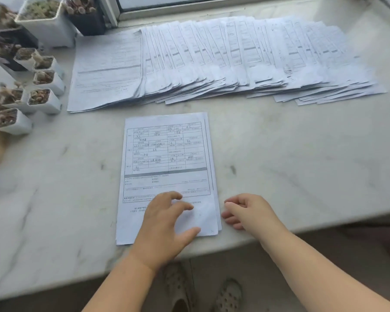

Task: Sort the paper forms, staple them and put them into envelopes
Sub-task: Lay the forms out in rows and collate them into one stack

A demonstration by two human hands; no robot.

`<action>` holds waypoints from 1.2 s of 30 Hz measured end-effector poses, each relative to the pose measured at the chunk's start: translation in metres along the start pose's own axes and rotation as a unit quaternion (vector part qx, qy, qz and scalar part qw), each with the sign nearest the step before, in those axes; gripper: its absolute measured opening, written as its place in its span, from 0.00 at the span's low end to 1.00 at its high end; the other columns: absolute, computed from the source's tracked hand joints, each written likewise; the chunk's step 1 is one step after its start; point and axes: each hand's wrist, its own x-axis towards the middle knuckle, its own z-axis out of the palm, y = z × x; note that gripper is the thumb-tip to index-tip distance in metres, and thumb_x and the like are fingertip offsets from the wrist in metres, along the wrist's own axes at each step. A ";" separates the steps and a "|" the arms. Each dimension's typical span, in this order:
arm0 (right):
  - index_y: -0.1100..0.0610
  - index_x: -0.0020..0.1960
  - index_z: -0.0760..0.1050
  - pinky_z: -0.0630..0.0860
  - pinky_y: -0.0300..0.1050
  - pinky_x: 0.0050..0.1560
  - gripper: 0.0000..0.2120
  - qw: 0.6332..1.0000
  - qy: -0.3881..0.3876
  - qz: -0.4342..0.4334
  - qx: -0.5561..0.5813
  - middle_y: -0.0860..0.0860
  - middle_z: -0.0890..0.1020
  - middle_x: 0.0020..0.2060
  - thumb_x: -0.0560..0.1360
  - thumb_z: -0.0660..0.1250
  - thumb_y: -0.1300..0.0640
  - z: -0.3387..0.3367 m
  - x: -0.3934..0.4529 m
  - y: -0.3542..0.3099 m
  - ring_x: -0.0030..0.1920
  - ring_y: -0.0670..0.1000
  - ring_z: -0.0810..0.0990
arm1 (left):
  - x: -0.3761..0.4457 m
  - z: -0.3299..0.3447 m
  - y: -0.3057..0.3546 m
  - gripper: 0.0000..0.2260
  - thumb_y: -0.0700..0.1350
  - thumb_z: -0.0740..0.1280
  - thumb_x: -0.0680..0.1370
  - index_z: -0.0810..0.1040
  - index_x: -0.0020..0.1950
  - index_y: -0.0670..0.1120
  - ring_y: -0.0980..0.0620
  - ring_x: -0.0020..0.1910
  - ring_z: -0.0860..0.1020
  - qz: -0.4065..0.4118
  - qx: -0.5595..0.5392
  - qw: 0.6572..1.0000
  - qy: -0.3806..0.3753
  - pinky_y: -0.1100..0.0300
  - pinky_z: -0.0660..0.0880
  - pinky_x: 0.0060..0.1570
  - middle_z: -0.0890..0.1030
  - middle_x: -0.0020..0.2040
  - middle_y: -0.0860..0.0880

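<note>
A small stack of forms point(166, 167) is laid flat near the front edge of the marble ledge point(302, 172), roughly at its middle, with the printed table side facing up. The edges of a few lower sheets are seen offset along the right side of the stack.

The left hand point(164, 224) is placed on the lower part of the stack, palm down. Its fingers are spread apart and slightly bent, with the fingertips and thumb resting on the top sheet; nothing is clamped between them.

The right hand point(245, 211) is positioned just beside the lower right corner of the stack, on the ledge surface. Its fingers are loosely curled toward the paper edge and nothing is held in them. Whether the fingertips touch the sheets cannot be told.

A long fanned row of forms point(245, 61) is spread along the rear of the ledge, extending from a flat pile at the left toward the right rear corner.

Small plant pots point(43, 95) are grouped along the left edge and in the left rear corner. A window frame point(189, 5) is located behind the rear edge.
</note>
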 end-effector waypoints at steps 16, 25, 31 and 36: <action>0.58 0.51 0.81 0.78 0.38 0.34 0.09 0.990 -0.054 0.042 0.120 0.54 0.85 0.42 0.79 0.65 0.54 0.021 -0.001 0.015 0.38 0.51 0.82 | -0.012 0.010 -0.032 0.12 0.53 0.62 0.76 0.83 0.44 0.48 0.61 0.56 0.74 0.018 -0.193 0.980 0.055 0.69 0.67 0.58 0.78 0.52 0.62; 0.57 0.46 0.80 0.77 0.34 0.31 0.03 0.991 -0.077 0.058 0.097 0.47 0.85 0.35 0.77 0.68 0.63 0.025 0.001 0.009 0.32 0.46 0.84 | -0.010 0.018 -0.023 0.16 0.57 0.67 0.71 0.67 0.29 0.51 0.56 0.33 0.69 -0.082 -0.250 0.957 0.119 0.64 0.66 0.37 0.71 0.30 0.53; 0.54 0.43 0.79 0.76 0.35 0.36 0.05 0.994 -0.073 0.044 0.068 0.45 0.82 0.30 0.75 0.69 0.63 0.026 0.000 0.010 0.30 0.43 0.81 | -0.009 0.017 -0.015 0.07 0.51 0.65 0.75 0.69 0.39 0.55 0.57 0.33 0.71 -0.091 -0.233 0.957 0.147 0.67 0.66 0.37 0.73 0.30 0.55; 0.55 0.42 0.79 0.76 0.35 0.33 0.03 0.995 -0.059 0.049 0.069 0.48 0.85 0.34 0.74 0.71 0.59 0.028 0.002 0.009 0.34 0.46 0.83 | -0.010 0.012 -0.014 0.12 0.46 0.66 0.76 0.74 0.57 0.60 0.56 0.40 0.75 -0.019 -0.229 0.962 0.146 0.61 0.73 0.47 0.78 0.41 0.54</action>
